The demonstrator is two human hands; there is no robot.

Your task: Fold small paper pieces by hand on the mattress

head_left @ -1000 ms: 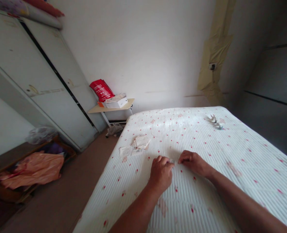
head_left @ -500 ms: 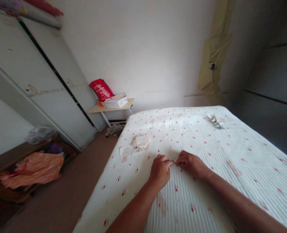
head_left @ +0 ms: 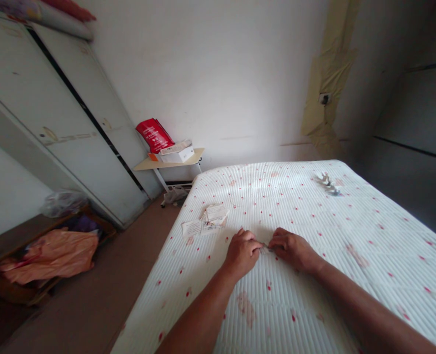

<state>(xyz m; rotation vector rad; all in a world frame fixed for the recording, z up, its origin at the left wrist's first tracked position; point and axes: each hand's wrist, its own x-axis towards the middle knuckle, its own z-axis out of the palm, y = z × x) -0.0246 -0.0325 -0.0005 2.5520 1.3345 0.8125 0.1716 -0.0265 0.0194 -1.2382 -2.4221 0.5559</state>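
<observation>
Head view: shows printed papers (head_left: 215, 215) on the bed (head_left: 295, 297) at left. Mid-bed, pinches one end of the small greyish piece (head_left: 265, 247) with the left hand (head_left: 243, 253) and seemingly the other with the right hand (head_left: 292, 249). Appears to be at the step of working it two-handed; likely calls next for steady, gentle pinching. Farther right, shows crinkled pale pieces (head_left: 327, 184).

Two hands: left hand (head_left: 243, 253), right hand (head_left: 292, 250). One small piece (head_left: 265, 248) between them. One bed (head_left: 295, 300). One pile of paper slips (head_left: 215, 215), overlapping, number unclear. One table (head_left: 147, 165), one white box (head_left: 183, 156), one wall socket (head_left: 325, 99).
</observation>
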